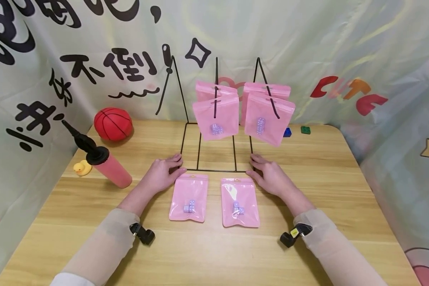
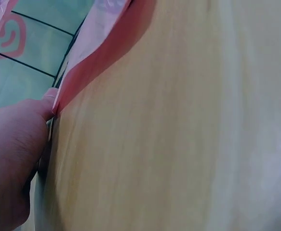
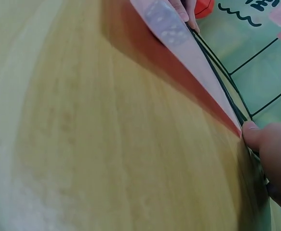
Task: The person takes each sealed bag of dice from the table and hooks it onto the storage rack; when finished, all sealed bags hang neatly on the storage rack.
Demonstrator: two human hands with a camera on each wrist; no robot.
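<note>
A black wire display rack [image 1: 214, 171] stands on the table, with three upright hooks. My left hand [image 1: 163, 171] holds its front left corner, thumb in front and fingers along the side wire. At the front right corner my right hand [image 1: 269, 174] grips the frame the same way. Pink zip bags with lilac dice hang on two hooks: a front bag [image 1: 218, 117] on the middle one, another [image 1: 268, 119] on the right, each with a bag behind. The left hook is bare. Between my hands lie two more pink bags, a left one [image 1: 189, 188] and a right one [image 1: 240, 192].
To the left are a red ball [image 1: 113, 124], a pink hand pump [image 1: 112, 171] with a black top, and a yellow rubber duck [image 1: 82, 167]. Behind the right bags lie a blue block [image 1: 287, 132] and a green block [image 1: 305, 130]. A printed curtain [image 1: 343, 47] closes off the back.
</note>
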